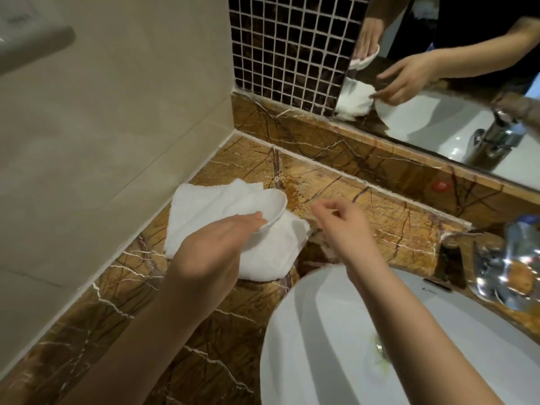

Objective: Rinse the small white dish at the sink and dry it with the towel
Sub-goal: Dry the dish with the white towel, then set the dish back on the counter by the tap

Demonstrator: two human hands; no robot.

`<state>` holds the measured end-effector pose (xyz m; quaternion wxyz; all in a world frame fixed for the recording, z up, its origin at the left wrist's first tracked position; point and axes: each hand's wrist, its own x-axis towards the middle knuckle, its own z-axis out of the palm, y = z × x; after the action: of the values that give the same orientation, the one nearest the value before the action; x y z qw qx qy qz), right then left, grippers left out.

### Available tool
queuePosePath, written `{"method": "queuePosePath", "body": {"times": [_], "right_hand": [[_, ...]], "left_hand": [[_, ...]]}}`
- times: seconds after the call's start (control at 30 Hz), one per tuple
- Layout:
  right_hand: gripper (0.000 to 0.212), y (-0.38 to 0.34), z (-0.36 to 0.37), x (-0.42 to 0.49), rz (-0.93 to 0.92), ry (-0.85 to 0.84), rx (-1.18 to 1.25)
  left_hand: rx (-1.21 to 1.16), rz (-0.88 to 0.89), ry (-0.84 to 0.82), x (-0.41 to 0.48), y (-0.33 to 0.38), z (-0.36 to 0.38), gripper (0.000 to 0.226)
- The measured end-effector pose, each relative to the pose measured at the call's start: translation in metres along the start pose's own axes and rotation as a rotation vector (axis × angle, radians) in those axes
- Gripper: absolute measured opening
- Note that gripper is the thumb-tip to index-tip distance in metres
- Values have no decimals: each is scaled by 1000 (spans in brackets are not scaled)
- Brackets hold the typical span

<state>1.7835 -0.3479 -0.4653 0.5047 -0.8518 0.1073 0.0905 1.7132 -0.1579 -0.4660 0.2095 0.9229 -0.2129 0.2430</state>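
My left hand (217, 244) grips the small white dish (270, 210) by its near rim, holding it tilted above the white towel (201, 206). The towel lies crumpled on the brown marble counter (365, 211), left of the sink (336, 331). My right hand (342, 222) hovers just right of the dish and towel, over the counter, fingers loosely curled and apart with nothing in them. The white oval sink basin sits at the lower right, partly under my right forearm.
A chrome faucet (508, 270) stands at the right edge behind the basin. A mirror (455, 83) and dark mosaic tiles (289, 51) back the counter. A beige wall (111, 112) closes the left side. A small red spot (440, 186) marks the marble backsplash.
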Motion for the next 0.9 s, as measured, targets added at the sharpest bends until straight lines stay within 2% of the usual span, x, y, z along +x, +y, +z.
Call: {"method": "queuePosePath", "body": {"times": [0.1, 0.17, 0.27, 0.37, 0.4, 0.5, 0.57, 0.67, 0.9], "right_hand": [[41, -26, -12, -15, 122, -289, 308], [33, -38, -15, -23, 146, -374, 349], [14, -46, -16, -32, 138, -342, 326], [20, -46, -21, -37, 149, -274, 389], [18, -45, -23, -39, 142, -252, 410], [16, -44, -36, -44, 95, -198, 436], [19, -43, -47, -49, 66, -149, 460], [20, -39, -60, -61, 43, -103, 457], [24, -19, -89, -80, 27, -61, 454]], "left_hand": [[59, 33, -116, 10, 6, -5, 35], [79, 45, -165, 17, 13, -8, 41], [70, 95, -207, 24, 22, -10, 39], [27, 119, -226, 30, 23, -12, 35], [-21, 71, -229, 33, 24, -15, 39], [-255, -242, -161, 42, 27, -30, 72], [-336, -359, -77, 45, 31, -37, 72], [-338, -387, -59, 44, 38, -40, 69], [-240, -357, -195, 46, 67, -26, 73]]}}
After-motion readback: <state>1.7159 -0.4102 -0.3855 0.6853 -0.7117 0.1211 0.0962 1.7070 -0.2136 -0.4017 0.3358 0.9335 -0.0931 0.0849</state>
